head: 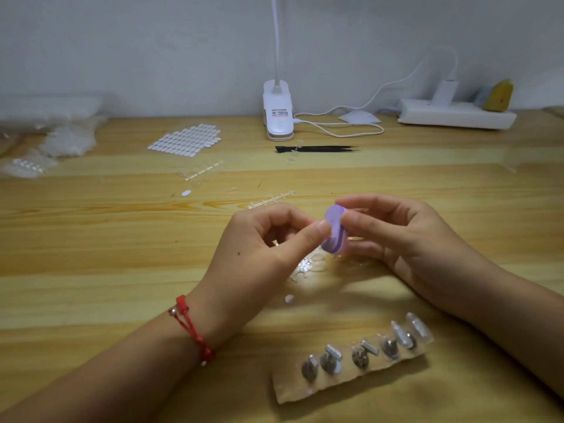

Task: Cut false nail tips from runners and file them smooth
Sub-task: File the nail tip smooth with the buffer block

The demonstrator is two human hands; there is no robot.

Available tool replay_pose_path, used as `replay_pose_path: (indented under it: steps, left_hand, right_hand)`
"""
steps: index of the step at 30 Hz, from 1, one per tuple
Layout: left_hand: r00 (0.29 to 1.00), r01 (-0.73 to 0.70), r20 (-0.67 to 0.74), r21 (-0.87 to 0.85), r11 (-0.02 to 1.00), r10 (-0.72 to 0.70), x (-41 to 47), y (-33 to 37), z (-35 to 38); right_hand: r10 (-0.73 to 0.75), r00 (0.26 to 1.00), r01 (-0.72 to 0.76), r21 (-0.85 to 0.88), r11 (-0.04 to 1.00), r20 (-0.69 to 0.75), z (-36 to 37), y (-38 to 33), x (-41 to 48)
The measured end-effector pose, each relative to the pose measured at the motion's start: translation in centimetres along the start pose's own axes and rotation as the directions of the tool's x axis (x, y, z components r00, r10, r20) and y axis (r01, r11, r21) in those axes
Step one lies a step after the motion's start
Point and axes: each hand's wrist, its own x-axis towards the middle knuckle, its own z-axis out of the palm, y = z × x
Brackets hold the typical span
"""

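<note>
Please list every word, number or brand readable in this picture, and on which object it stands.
No text can be read.
On the clip lamp base, a label: printed lines, too small and blurred.
On the charger in the power strip: faint mark, unreadable.

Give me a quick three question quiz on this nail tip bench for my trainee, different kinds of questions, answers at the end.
1. True or false: the purple file block lies flat on the table.
2. Where is the strip of nail stands? A) nearest the person, between the forearms B) at the far left edge C) against the back wall.
3. Fill in: the black tweezers lie just in front of the white ____ base.
Key: 1 false, the right hand pinches it above the table. 2 A. 3 lamp.
</note>
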Motion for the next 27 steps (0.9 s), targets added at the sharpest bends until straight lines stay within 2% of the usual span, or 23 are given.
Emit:
replay_pose_path:
  steps: [2,5,9,13,17,21,25,27]
  left_hand:
    - [1.0,0.001,-0.007,0.002,1.0,-0.001,-0.02,0.02,0.04]
    - [1.0,0.015,-0.004,-0.018,1.0,-0.015,0.05,0.0,-0.01]
    - [0.999,-0.013,0.037,0.004,1.0,0.013,0.02,-0.04,0.07]
    - [1.0,-0.013,0.005,0.007,1.0,0.013,0.14,-0.32,-0.06]
    - [0.999,-0.037,0.037,0.02,0.999,0.036,0.05,-0.32,0.05]
    - [0.999,-0.031,0.027,0.022,0.999,0.03,0.08,-0.38,-0.03]
    - [0.997,-0.056,0.047,0.023,0.998,0.055,0.1,-0.46,0.09]
    - [0.997,-0.07,0.022,0.03,0.997,0.069,0.09,-0.48,0.12]
  right_hand:
    - [0.006,1.0,-0.006,0.034,0.999,-0.017,-0.09,-0.09,0.05]
    - [0.012,0.999,-0.01,-0.072,0.997,0.031,0.01,0.0,-0.1]
    - [0.002,1.0,-0.001,-0.047,0.999,0.026,-0.13,0.03,-0.1]
    - [0.024,0.997,-0.013,-0.148,0.989,0.069,-0.11,0.1,-0.21]
    - [-0.002,0.999,0.006,-0.098,0.995,0.034,-0.08,0.08,-0.19]
    - [0.022,0.998,-0.016,-0.118,0.993,0.055,0.11,-0.06,-0.25]
    - [0.01,1.0,-0.009,-0.013,1.0,0.011,0.09,-0.05,-0.01]
    - [0.025,0.999,-0.022,-0.058,0.998,0.04,0.2,-0.1,-0.08]
